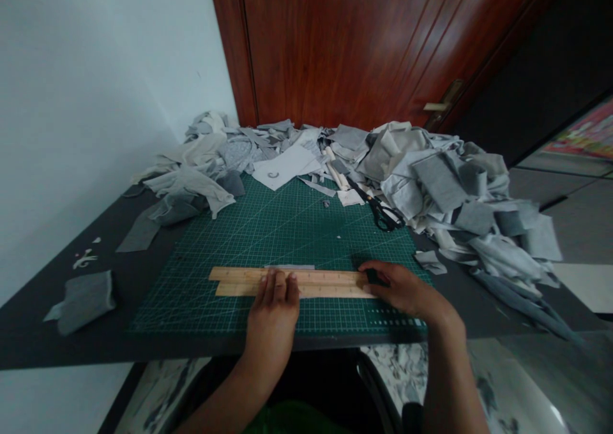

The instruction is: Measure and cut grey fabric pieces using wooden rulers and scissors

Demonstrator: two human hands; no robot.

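Two wooden rulers are lying side by side near the mat's front edge, lower one sitting offset to the right. A pale slip is lying under them, poking out along the top edge.

Left hand: fingers extending close together, pressing flat on the rulers, not gripping. Right hand: thumb and index standing apart at the rulers' right end, thumb seemingly touching the lower one, no firm hold showing.

Progress, judging: looking like the lining-up stage. Rulers are already covering the slip; no mark or cut is showing along their edges. Scissors are lying farther back, out of both hands. Left heap and right heap are holding many scraps; cannot tell which are finished.

Hard to see: rulers and left fingers are hiding most of the slip, so its shape isn't showing. Ruler digits are too small to read. Scissor tips are getting lost among scraps. Right hand's other fingers are curling out of sight.
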